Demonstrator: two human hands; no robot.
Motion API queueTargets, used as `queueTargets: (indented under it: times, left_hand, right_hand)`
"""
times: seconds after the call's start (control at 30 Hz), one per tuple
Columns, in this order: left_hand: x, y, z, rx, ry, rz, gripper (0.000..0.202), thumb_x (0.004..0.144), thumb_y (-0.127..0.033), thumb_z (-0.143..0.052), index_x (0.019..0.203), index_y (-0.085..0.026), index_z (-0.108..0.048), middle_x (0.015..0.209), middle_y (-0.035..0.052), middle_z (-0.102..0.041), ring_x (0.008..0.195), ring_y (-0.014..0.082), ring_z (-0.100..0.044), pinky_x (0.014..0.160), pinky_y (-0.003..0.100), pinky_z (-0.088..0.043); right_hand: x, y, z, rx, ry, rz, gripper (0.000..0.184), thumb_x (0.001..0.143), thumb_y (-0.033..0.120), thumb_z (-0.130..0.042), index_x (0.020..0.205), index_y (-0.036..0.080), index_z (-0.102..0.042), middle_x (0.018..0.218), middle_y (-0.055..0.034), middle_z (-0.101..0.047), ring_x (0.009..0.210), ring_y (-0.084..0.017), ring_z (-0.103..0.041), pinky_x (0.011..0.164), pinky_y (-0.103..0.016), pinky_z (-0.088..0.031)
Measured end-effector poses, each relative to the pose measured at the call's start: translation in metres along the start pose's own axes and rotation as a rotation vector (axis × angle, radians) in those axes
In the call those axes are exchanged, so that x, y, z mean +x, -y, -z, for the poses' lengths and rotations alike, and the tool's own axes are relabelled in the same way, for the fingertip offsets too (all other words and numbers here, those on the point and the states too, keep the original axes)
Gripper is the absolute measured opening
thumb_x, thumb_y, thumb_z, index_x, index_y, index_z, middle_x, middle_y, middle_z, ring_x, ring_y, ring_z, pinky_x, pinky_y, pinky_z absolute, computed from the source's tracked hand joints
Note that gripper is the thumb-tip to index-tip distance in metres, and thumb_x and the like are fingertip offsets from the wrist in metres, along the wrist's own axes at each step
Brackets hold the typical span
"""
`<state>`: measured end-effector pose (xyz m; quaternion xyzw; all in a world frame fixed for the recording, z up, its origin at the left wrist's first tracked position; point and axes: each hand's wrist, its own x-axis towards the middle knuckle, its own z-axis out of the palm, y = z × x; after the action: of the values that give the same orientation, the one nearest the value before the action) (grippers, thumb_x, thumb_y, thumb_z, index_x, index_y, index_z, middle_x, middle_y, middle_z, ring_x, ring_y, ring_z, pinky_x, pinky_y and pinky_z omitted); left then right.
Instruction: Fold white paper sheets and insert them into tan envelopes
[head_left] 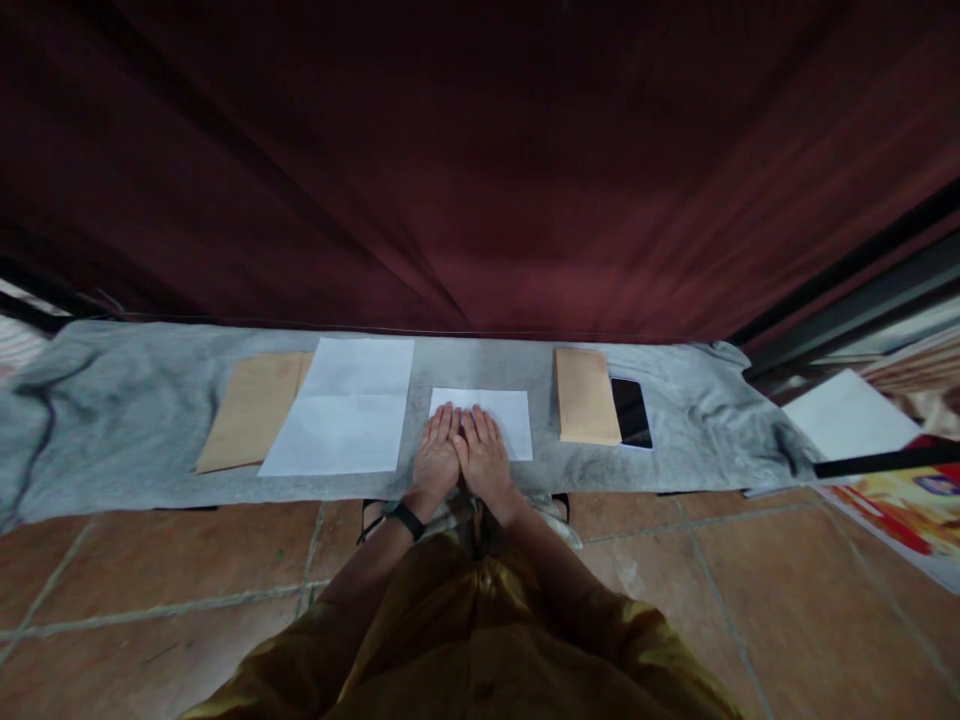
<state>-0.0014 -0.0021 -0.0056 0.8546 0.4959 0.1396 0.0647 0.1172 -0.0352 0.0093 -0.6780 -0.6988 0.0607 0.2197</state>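
A small white sheet of paper [516, 425], which looks folded, lies on the grey cloth in front of me. My left hand [436, 452] rests flat on its left part, fingers stretched out and pointing away from me. Beside it, my right hand [482, 452] also lies flat on the paper, its thumb side touching the left hand. Neither hand grips anything. To the left lie larger white sheets [345, 430] with a crease across them, partly over brown envelopes [251, 410]. On the right is a stack of smaller brown envelopes [587, 400].
A dark-screened phone [631, 412] lies right of the smaller envelopes. Grey cloth [697, 420] covers the long narrow table. A dark red curtain [480, 200] hangs behind it. At the far right are a white sheet [851, 415] and a colourful printed package [907, 510].
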Motion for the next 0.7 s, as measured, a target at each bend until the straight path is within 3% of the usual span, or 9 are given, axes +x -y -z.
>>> queueTargets:
  times: [0.13,0.43,0.7]
  left_hand:
    - [0.002,-0.003,0.002,0.023,0.019,0.034,0.059,0.099,-0.017,-0.03,0.156,-0.002,-0.034,0.165,0.0208,-0.031,0.157,0.0282,-0.018,0.126,0.049,-0.024]
    - [0.005,-0.007,0.003,0.031,-0.013,0.065,0.064,0.104,-0.04,-0.033,0.156,-0.004,-0.035,0.163,0.0201,-0.034,0.156,0.0282,-0.024,0.126,0.048,-0.023]
    - [0.001,-0.005,-0.002,0.034,-0.075,0.086,0.068,0.104,-0.046,-0.032,0.155,-0.001,-0.034,0.162,0.0229,-0.034,0.154,0.0307,-0.027,0.125,0.051,-0.027]
  right_hand:
    - [-0.002,-0.007,-0.002,-0.039,-0.016,-0.023,0.05,0.107,0.034,-0.041,0.153,0.015,-0.045,0.161,-0.0138,-0.041,0.15,-0.026,-0.035,0.122,-0.047,-0.031]
    - [-0.009,-0.035,0.008,-0.144,0.0,-0.077,0.052,0.107,0.036,-0.041,0.155,0.015,-0.043,0.163,-0.0154,-0.038,0.15,-0.028,-0.035,0.122,-0.049,-0.027]
    - [-0.017,-0.058,0.009,-0.177,-0.08,-0.102,0.054,0.107,0.036,-0.041,0.156,0.014,-0.04,0.163,-0.0189,-0.036,0.149,-0.029,-0.036,0.12,-0.051,-0.029]
